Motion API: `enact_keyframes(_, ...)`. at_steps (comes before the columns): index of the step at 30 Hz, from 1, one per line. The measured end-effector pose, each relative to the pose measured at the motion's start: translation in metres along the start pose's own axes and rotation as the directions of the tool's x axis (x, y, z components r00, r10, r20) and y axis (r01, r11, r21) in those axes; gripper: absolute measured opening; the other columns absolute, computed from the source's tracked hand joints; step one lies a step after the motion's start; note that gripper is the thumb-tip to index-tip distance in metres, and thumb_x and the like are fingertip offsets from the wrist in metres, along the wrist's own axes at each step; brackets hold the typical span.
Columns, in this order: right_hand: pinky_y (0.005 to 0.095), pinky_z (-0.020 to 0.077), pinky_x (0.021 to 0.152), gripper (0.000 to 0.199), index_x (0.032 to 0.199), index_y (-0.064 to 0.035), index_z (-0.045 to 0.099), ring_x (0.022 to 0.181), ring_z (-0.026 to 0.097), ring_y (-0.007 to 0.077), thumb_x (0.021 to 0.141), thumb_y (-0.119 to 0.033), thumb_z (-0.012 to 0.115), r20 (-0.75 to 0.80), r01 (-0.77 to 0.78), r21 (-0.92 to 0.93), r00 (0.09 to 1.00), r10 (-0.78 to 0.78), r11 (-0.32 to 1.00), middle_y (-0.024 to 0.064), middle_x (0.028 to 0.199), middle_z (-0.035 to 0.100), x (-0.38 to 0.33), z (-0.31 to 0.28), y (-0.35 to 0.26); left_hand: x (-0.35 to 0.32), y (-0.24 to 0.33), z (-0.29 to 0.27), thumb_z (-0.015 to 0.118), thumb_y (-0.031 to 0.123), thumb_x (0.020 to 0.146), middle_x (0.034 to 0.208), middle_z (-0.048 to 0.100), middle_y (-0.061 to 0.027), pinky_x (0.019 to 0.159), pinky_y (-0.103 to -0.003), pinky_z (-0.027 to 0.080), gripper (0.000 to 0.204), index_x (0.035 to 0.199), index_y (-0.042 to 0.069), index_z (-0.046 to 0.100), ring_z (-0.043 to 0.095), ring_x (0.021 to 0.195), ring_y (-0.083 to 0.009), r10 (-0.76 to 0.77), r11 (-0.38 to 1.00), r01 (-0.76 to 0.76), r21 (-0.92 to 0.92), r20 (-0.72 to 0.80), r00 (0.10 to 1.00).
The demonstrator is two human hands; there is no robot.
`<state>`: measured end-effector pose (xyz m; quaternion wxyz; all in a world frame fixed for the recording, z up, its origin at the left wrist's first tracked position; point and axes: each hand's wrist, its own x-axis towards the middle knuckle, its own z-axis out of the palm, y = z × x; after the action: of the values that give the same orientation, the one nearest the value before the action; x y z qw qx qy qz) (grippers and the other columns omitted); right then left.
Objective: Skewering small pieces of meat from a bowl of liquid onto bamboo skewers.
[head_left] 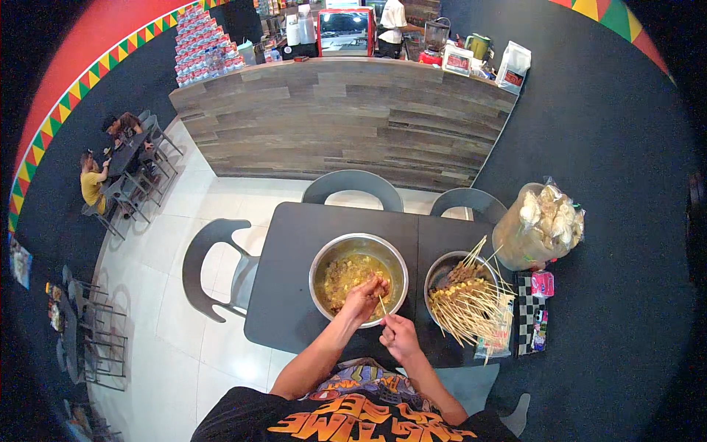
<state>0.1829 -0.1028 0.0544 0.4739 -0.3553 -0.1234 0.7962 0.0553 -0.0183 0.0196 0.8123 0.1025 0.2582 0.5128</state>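
Over a steel bowl [316,289] on the dark table, my left hand [361,300] is closed on what looks like a piece of marinated meat, mostly hidden by the fingers. My right hand [400,339] grips a thin wooden skewer [383,306] at the bowl's near rim; the stick's far end reaches up to my left fingers. Yellowish, wet meat pieces [342,276] lie in the bowl. To the right stands a second steel bowl [429,283], heaped with several skewers [471,313] of meat, their bare sticks pointing toward me over the rim.
A large clear container [512,239] with bagged pale food stands at the table's far right. Near it lie a pink packet [543,284] and a checkered item [526,313]. Chairs [202,269] surround the table [283,250]. Beyond is a wood-panelled counter [346,118]; two people sit at far left.
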Motion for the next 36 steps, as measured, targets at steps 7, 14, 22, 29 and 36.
enact_keyframes(7,0.0200,0.0249,0.036,0.018,0.076,0.0003,0.055,0.039,0.034,0.0040,0.087,-0.014,0.051,-0.048,0.258,-0.596,0.934,-0.354,0.761,-0.0036,0.049,0.039,0.015,-0.002,0.003,-0.012,0.029,0.031,0.040,0.032,0.088,0.101,0.058,-0.0115,0.092,-0.037,0.037,0.038,0.107,0.001,0.053,0.052,0.100,-0.0221,-0.053,0.992,0.058,0.110,-0.046,0.998)
enact_keyframes(14,0.0190,0.0245,0.039,0.020,0.075,0.0001,0.060,0.043,0.035,0.0002,0.086,-0.014,0.053,-0.062,0.286,-0.542,0.924,-0.377,0.790,-0.0073,0.051,0.042,0.016,-0.001,0.002,-0.008,0.024,0.010,0.047,0.019,0.086,0.098,0.059,-0.0122,0.087,-0.037,0.041,0.028,0.105,0.000,0.054,0.055,0.096,-0.0223,-0.009,0.993,0.016,0.115,-0.058,0.998)
enact_keyframes(22,0.0205,0.0284,0.041,0.020,0.073,0.0001,0.058,0.045,0.037,0.0025,0.086,-0.014,0.053,0.048,0.370,-0.779,0.840,-0.541,0.505,-0.0043,0.051,0.045,0.021,0.005,-0.002,-0.008,0.017,0.021,0.057,0.014,0.084,0.085,0.061,-0.0076,0.071,-0.027,0.046,0.018,0.093,-0.001,0.060,0.057,0.076,-0.0144,0.065,0.957,-0.027,0.290,-0.122,0.990)
enact_keyframes(29,0.0211,0.0300,0.043,0.019,0.073,0.0007,0.058,0.046,0.039,0.0025,0.085,-0.013,0.053,0.100,0.402,-0.805,0.817,-0.568,0.436,-0.0037,0.053,0.047,0.028,0.002,0.002,-0.011,0.015,0.031,0.056,0.021,0.085,0.082,0.060,-0.0044,0.072,-0.029,0.043,0.023,0.093,0.000,0.060,0.054,0.076,-0.0131,0.120,0.973,-0.072,0.218,-0.215,0.969)
enact_keyframes(36,0.0220,0.0240,0.038,0.015,0.075,-0.0040,0.053,0.037,0.030,0.0042,0.087,-0.013,0.051,0.026,-0.025,0.135,0.999,0.022,0.990,-0.0062,0.047,0.034,0.019,0.023,-0.006,-0.012,0.012,0.023,0.058,0.019,0.084,0.081,0.060,-0.0051,0.069,-0.029,0.043,0.019,0.090,0.000,0.060,0.054,0.075,-0.0135,0.177,0.959,-0.120,0.255,-0.213,0.961)
